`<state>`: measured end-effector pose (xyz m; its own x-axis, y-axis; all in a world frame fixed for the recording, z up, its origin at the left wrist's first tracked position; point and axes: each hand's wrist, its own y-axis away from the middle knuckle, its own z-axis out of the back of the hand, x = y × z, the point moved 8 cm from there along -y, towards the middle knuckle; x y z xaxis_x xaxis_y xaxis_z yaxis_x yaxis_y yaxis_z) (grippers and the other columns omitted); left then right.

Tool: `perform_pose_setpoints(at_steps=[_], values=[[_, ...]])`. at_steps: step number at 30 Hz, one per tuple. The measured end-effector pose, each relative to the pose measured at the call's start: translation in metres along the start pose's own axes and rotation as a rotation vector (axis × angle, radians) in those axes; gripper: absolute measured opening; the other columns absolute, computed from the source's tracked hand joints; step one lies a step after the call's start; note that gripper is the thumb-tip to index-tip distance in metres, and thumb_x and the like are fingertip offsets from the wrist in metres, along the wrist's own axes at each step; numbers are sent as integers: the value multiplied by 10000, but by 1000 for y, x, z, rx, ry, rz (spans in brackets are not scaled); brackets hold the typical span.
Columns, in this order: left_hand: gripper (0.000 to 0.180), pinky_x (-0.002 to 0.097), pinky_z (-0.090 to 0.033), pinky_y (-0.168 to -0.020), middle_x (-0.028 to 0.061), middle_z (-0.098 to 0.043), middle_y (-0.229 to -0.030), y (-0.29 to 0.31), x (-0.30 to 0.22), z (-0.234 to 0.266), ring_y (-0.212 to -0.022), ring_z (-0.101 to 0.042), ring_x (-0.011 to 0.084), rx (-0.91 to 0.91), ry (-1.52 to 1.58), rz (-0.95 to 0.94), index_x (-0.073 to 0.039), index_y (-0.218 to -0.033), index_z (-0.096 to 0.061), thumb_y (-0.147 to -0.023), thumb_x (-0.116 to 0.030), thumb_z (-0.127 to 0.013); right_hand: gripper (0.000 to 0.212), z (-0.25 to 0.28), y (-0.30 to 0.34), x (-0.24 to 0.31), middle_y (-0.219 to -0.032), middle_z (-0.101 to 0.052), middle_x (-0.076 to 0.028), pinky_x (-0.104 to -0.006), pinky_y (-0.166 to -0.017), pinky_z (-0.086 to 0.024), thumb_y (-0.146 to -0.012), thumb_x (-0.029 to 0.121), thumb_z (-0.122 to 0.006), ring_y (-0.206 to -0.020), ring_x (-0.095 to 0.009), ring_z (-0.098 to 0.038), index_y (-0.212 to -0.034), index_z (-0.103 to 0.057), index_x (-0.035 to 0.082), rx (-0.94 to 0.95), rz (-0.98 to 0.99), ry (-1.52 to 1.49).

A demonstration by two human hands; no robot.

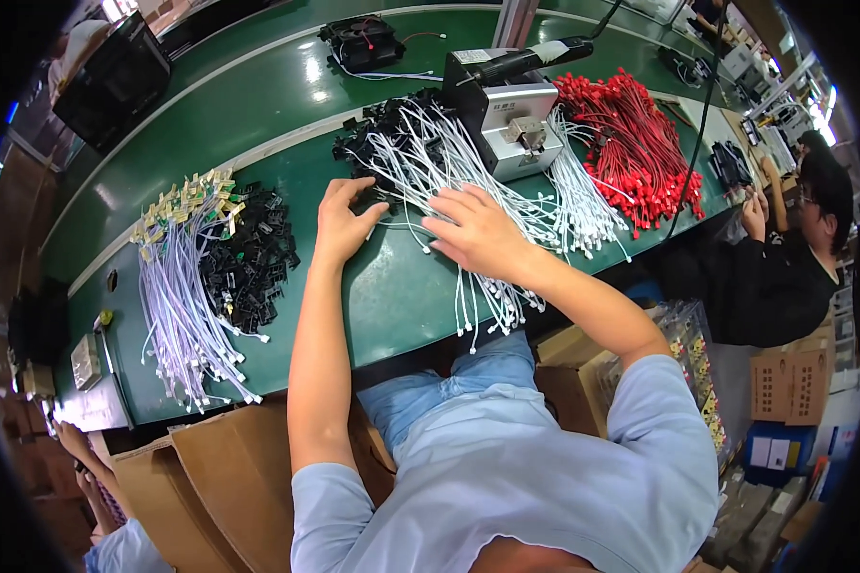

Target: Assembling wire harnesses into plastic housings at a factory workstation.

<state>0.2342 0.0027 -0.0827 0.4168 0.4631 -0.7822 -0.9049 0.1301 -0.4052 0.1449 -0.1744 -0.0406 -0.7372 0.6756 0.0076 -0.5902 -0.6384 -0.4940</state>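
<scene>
My left hand [342, 224] is at the near-left edge of a heap of white wires [430, 153] with black plastic housings. Its curled index finger and thumb are around a small black plastic part [362, 199], partly covered by the fingers. A thin wire [403, 225] runs from near that thumb toward my right hand [478, 232]. The right hand lies over the white wires, palm down, with its fingers spread; what is under the palm is hidden. White connectors [506, 320] at the wire ends reach toward the table's front edge.
A silver-and-black box-shaped device [516, 119] stands behind the wires, a black handheld tool [530, 60] on top. Red wires [640, 148] lie to the right. On the left are black housings [253, 253] and a white-wire bundle [177, 306]. A co-worker [774, 258] sits at right.
</scene>
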Motion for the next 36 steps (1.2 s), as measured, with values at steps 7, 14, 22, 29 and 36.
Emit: perform_pose_setpoints(at_steps=[7,14,22,29,36], values=[[451,338,-497,-791,93,-568,-1013,3,4,-5,-891,-582,249,-5,-165,-41,-71,-1079,-684,-655,-149,-816,236,4,27,-32,-1163,-611,-41,-459,-994,-397,-792,229,-729,-1190,-253,-530,-990,-657,124,41,-109,41],[451,322,-488,-758,86,-582,-1026,0,-8,-2,-861,-568,213,15,-49,-32,-70,-1100,-681,-684,-189,-807,226,29,43,-31,-1142,-625,-92,-429,-951,-429,-783,195,-738,-1150,-305,-557,-981,-678,103,-155,-159,-98],[235,237,-488,-683,44,-679,-860,-1,45,3,-754,-599,85,-191,277,236,6,-1005,-687,-845,-162,-730,328,31,46,17,-1158,-610,-76,-439,-921,-438,-756,222,-767,-1117,-270,-560,-1051,-663,122,-10,7,-155],[214,227,-474,-729,24,-682,-877,-12,43,7,-792,-598,82,-144,191,189,7,-1014,-694,-864,-146,-708,232,24,-59,-63,-924,-579,-50,-352,-640,-506,-739,41,-631,-873,-238,-577,-963,-640,102,-137,-167,211],[167,302,-515,-785,107,-693,-909,0,33,21,-828,-645,179,-199,48,129,0,-915,-705,-813,-132,-709,115,-36,-98,-100,-848,-644,-177,-511,-697,-510,-774,80,-566,-855,-386,-643,-869,-619,42,345,-133,184]])
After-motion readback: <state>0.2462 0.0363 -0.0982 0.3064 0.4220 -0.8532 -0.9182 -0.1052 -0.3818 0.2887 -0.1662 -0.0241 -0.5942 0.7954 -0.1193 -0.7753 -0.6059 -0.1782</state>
